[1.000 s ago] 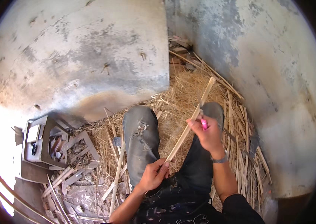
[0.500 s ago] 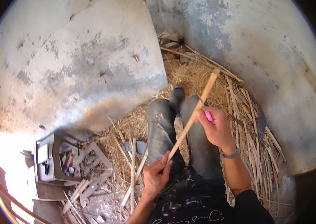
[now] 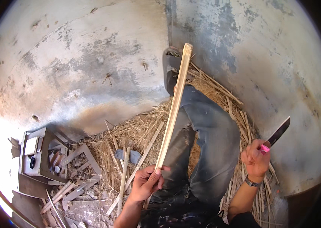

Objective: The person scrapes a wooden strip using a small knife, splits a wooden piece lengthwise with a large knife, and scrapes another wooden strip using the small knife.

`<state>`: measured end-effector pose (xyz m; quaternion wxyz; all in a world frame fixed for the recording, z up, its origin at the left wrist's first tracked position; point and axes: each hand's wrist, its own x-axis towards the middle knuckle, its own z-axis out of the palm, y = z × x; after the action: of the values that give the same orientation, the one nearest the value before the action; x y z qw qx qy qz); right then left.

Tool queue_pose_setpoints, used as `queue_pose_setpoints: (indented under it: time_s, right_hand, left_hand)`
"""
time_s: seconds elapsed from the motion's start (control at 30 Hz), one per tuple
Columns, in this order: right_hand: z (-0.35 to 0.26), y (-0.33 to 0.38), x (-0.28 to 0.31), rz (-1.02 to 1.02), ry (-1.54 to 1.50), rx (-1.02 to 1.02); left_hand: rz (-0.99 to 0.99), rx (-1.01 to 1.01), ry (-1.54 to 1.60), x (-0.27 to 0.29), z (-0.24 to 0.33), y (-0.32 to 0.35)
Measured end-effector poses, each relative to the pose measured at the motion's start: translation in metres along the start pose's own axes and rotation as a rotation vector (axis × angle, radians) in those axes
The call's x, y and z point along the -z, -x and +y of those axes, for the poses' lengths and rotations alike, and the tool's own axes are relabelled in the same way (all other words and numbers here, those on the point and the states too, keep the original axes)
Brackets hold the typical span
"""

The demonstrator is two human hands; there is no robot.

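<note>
My left hand (image 3: 147,183) is closed round the lower end of a long pale split strip of bamboo or wood (image 3: 173,110). The strip stands tilted up and slightly right, its far end near the wall corner beside my raised shoe (image 3: 171,72). Off to the right, my right hand (image 3: 256,159) grips the pink handle of a knife (image 3: 279,131). The knife's dark blade points up and right, well apart from the strip. A metal-banded watch (image 3: 253,182) is on my right wrist.
Shavings (image 3: 151,119) cover the floor around my legs. Long thin strips (image 3: 244,125) lie piled along the right wall (image 3: 282,76). A boxy wooden cabinet (image 3: 41,152) with scraps inside stands at the left, with loose slats (image 3: 124,178) lying nearer me.
The knife has left the strip and swung away to the right. The strip now stands steeper, its tip higher and further left. One of my legs has lifted, shoe toward the wall corner.
</note>
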<state>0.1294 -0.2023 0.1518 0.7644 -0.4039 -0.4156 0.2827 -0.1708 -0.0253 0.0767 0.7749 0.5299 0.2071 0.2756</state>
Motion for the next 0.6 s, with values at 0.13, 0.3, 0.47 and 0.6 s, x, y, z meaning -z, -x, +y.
queue_pose_setpoints:
  time_s: [0.13,0.3,0.47,0.6]
  right_hand:
    - [0.014,0.001,0.008,0.007,-0.001,0.027]
    - [0.051,0.016,-0.006,0.157,-0.017,-0.146]
    - [0.077,0.016,0.003,0.183,0.233,-0.313]
    - [0.078,-0.003,-0.002,-0.029,0.678,-0.275]
  left_hand:
    - [-0.047,-0.019,-0.022,-0.003,0.007,-0.006]
    - [-0.068,-0.011,-0.037,-0.014,0.0,-0.027]
    - [-0.068,0.131,-0.211,-0.018,-0.015,-0.058]
    - [-0.076,0.085,-0.319,-0.024,-0.031,-0.065]
